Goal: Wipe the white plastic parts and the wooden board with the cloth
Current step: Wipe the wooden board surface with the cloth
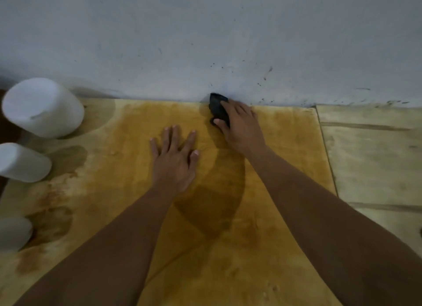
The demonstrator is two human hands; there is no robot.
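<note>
Head view, wooden board [114,145]: flat ochre-stained sheet with darker patches.
Wall [205,31]: matte grey, dark-specked, rising from the board's far edge.
Paler panel [370,150]: unstained wood against the board's right edge.
White plastic parts [42,107]: three smooth, rounded cylinders along the board's left edge.
Cloth [218,108]: dark, crumpled, at the board's far edge, touching the wall.
Right hand [242,127]: fingers and thumb curled around the cloth.
Left hand [174,159]: flat on the board's middle, fingers spread.
</note>
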